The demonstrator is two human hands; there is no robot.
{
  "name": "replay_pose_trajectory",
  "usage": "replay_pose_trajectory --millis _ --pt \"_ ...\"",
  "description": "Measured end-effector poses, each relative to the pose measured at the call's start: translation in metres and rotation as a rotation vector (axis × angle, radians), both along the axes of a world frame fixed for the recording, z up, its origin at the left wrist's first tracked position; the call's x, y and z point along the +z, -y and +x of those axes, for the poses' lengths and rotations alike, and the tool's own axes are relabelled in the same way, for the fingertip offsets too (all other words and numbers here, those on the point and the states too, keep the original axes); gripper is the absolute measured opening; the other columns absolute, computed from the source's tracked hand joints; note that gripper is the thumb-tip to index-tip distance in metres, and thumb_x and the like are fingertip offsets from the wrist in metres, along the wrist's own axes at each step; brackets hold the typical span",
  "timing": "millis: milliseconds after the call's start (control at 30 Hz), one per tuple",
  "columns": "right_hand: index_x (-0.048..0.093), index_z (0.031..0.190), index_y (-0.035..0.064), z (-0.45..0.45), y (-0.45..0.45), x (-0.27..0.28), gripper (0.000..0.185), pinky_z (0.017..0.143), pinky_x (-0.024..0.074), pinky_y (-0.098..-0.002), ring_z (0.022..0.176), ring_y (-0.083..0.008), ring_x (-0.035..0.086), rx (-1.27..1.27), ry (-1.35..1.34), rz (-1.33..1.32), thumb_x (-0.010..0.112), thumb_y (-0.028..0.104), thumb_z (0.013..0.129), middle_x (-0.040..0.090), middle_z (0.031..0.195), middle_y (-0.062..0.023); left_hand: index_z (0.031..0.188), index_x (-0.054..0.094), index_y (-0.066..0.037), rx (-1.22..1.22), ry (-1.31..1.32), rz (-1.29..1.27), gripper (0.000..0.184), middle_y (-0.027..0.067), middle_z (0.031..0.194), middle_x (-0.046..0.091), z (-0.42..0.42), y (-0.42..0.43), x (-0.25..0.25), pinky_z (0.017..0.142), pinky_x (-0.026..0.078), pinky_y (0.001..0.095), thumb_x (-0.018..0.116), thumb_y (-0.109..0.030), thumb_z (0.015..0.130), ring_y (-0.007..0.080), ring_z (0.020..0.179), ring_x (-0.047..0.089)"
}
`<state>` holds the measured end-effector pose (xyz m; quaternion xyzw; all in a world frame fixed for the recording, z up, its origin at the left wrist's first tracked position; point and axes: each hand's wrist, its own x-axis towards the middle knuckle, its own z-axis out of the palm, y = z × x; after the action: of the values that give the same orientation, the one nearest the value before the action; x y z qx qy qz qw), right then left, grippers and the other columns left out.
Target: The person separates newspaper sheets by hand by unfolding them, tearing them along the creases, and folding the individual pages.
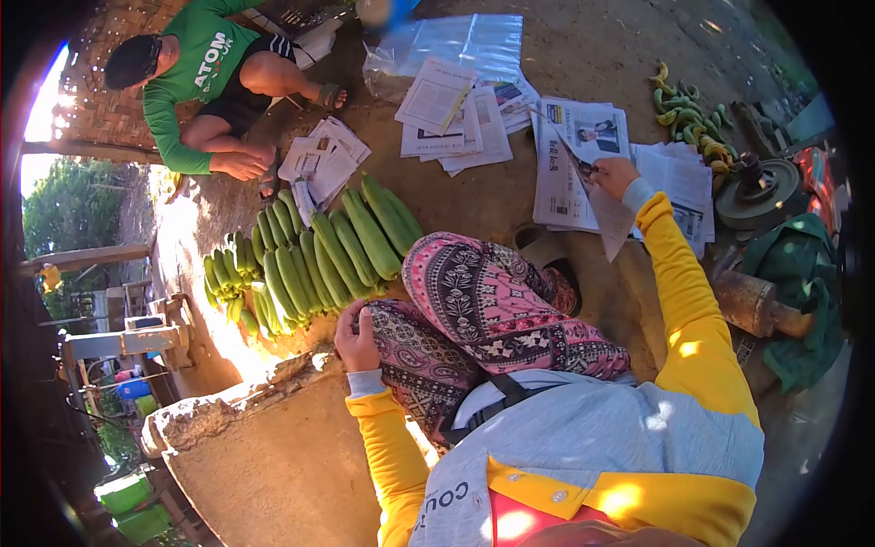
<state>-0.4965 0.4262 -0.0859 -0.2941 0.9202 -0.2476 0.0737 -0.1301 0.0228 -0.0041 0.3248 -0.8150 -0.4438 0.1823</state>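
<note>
My right hand (615,177) pinches a sheet of newspaper (609,217) by its edge. The sheet is partly lifted and folded over a stack of newspapers (558,173) on the ground. My left hand (355,337) rests on my left knee in patterned trousers, with its fingers stretched out and nothing in them. Just beyond that knee, long green gourds (333,255) lie side by side in a heap. More loose newspaper sheets (456,123) are spread farther ahead, beside a clear plastic sheet (456,46).
A co-worker in a green shirt (205,68) crouches at the upper left near other papers (324,162). Yellow-green curved fruits or vegetables (688,114) lie at the upper right. A round metal weight-like part (761,191) and a green cloth (793,273) are to my right.
</note>
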Motion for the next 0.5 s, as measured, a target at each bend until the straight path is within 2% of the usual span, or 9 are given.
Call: replay_pose_trajectory --millis 100,133,233,267,300,367,467,500 --pt "0.063 0.089 0.0021 -0.009 0.006 0.058 0.024 0.067 0.0455 -0.0426 0.078 -0.0369 0.060 0.009 0.100 0.024 0.063 0.023 0.077 0.063 0.079 -0.0189 0.106 0.059 0.003 -0.009 -0.006 -0.050 0.027 0.0061 0.098 0.061 -0.001 -0.007 0.007 0.080 0.042 0.0244 0.054 -0.017 0.089 0.0113 0.090 0.054" --pt "0.062 0.088 -0.0004 -0.008 0.008 0.070 0.025 0.061 0.0442 -0.0388 0.067 -0.0302 0.060 0.045 0.092 -0.086 0.064 0.022 0.077 0.061 0.070 -0.0167 0.106 0.059 0.003 -0.004 -0.010 -0.057 0.027 0.0062 0.098 0.061 0.000 -0.007 0.008 0.080 0.043 0.0247 0.055 -0.017 0.089 0.0115 0.089 0.054" --pt "0.062 0.085 -0.0013 -0.007 0.017 0.109 0.023 0.056 0.0413 -0.0340 0.057 -0.0199 0.053 0.096 0.209 -0.104 0.063 0.021 0.078 0.057 0.062 -0.0129 0.102 0.060 0.003 0.026 -0.024 -0.042 0.024 0.0092 0.097 0.062 0.005 -0.006 0.006 0.082 0.044 0.0282 0.058 -0.016 0.087 0.0170 0.090 0.057" --pt "0.061 0.083 -0.0017 -0.002 0.022 0.118 0.022 0.053 0.0383 -0.0303 0.055 -0.0124 0.045 0.100 0.245 -0.215 0.062 0.020 0.078 0.052 0.057 -0.0074 0.101 0.060 0.003 0.039 -0.030 -0.031 0.023 0.0106 0.097 0.063 0.006 -0.006 0.005 0.083 0.044 0.0299 0.059 -0.015 0.086 0.0196 0.091 0.058" --pt "0.061 0.083 -0.0023 0.000 0.026 0.126 0.022 0.053 0.0385 -0.0298 0.056 -0.0098 0.046 0.101 0.280 -0.245 0.062 0.020 0.079 0.052 0.057 -0.0054 0.100 0.060 0.002 0.049 -0.036 -0.026 0.023 0.0110 0.097 0.063 0.007 -0.006 0.004 0.083 0.044 0.0303 0.059 -0.015 0.086 0.0203 0.091 0.058" --pt "0.062 0.085 -0.0017 0.001 0.032 0.133 0.021 0.053 0.0378 -0.0274 0.057 -0.0065 0.044 0.133 0.348 -0.334 0.061 0.018 0.080 0.052 0.059 -0.0012 0.100 0.061 0.002 0.069 -0.051 -0.015 0.023 0.0116 0.096 0.063 0.009 -0.007 0.002 0.083 0.044 0.0312 0.059 -0.015 0.086 0.0218 0.092 0.058" --pt "0.064 0.092 0.0005 0.006 0.047 0.150 0.020 0.057 0.0383 -0.0230 0.063 -0.0032 0.044 0.209 0.422 -0.501 0.063 0.018 0.082 0.055 0.068 0.0060 0.099 0.061 0.001 0.057 -0.035 -0.198 0.022 0.0126 0.097 0.063 0.006 -0.015 0.014 0.084 0.045 0.0343 0.061 -0.014 0.084 0.0258 0.094 0.058" --pt "0.064 0.096 0.0000 0.008 0.053 0.157 0.022 0.063 0.0406 -0.0215 0.069 -0.0032 0.047 0.225 0.450 -0.557 0.062 0.019 0.084 0.058 0.075 0.0060 0.101 0.060 0.001 0.031 -0.056 -0.300 0.024 0.0136 0.101 0.061 0.006 -0.019 0.019 0.086 0.044 0.0360 0.062 -0.014 0.082 0.0275 0.096 0.057"
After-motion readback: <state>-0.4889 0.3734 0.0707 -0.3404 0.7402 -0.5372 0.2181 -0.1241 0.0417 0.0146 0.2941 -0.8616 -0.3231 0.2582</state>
